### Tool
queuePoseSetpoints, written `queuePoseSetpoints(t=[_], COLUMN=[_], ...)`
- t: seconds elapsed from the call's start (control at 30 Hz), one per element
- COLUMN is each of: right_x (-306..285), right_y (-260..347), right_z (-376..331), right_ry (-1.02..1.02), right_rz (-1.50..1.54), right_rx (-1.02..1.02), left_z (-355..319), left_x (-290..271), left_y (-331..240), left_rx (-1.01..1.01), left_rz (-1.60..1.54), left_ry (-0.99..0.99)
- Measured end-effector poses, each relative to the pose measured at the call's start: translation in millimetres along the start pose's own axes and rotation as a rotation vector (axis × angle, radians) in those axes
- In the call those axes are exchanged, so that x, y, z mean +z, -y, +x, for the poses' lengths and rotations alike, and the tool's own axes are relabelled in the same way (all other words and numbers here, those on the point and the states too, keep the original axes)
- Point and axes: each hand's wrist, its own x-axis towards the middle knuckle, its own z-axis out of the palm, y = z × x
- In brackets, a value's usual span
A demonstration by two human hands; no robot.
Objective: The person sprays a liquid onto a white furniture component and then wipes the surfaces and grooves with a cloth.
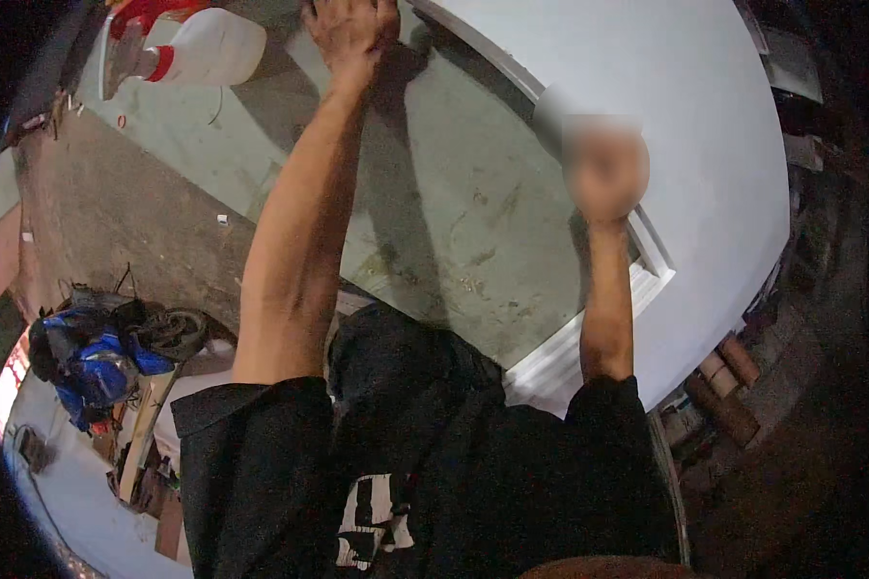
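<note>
At the top edge of the head view, my left hand (352, 34) rests over a dusty grey-green surface (473, 212), back of the hand up, fingers apart and partly cut off by the frame. My right hand (608, 179) is blurred, so its fingers do not show. It is at the inner edge of a large white panel (714, 145), beside a white ribbed frame strip (652, 241). Another ribbed white strip (560, 362) meets that one at a corner near my right forearm. Whether the right hand grips the edge, I cannot tell.
A white spray bottle (217, 46) with red parts lies at upper left. Black and blue bags (106, 372) are heaped at lower left, beside a wooden strip (145, 425). Brown cylindrical rolls (724, 376) sit beyond the panel on the right. Small scraps dot the brownish ground.
</note>
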Motion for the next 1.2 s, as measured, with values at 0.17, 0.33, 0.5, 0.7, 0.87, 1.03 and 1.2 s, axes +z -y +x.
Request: queuePoseSetpoints(t=[0.17, 0.33, 0.5, 0.7, 0.87, 1.03, 1.2], right_x=[74.5, 56.7, 62.9, 84.4, 60.8, 113.2, 129.6], right_y=[40.2, 41.7, 26.7, 42.4, 36.0, 60.1, 78.5], right_z=[55.8, 49.0, 33.6, 66.5, 55.7, 98.2, 114.0], right_ry=[-0.009, 0.072, -0.042, 0.002, 0.083, 0.044, 0.058], right_rz=[-0.063, -0.141, -0.136, -0.150, -0.119, -0.033, 0.013], right_rx=[-0.255, -0.270, -0.177, -0.180, -0.150, -0.256, -0.206], left_z=[1.5, -4.1, -1.1, -12.6, -2.2, -3.1, -5.9], left_x=[-7.5, -6.5, -7.5, -16.9, -18.1, -22.5, -26.4], left_y=[9.9, 22.8, 2.4, 2.8, 6.0, 11.2, 12.9], left_rx=[0.025, 0.010, -0.019, 0.257, 0.051, 0.424, 0.383], left_rz=[-0.015, -0.024, -0.020, 0.252, -0.024, -0.260, -0.359], left_ry=[-0.069, -0.095, -0.063, -0.072, -0.052, 0.008, 0.081])
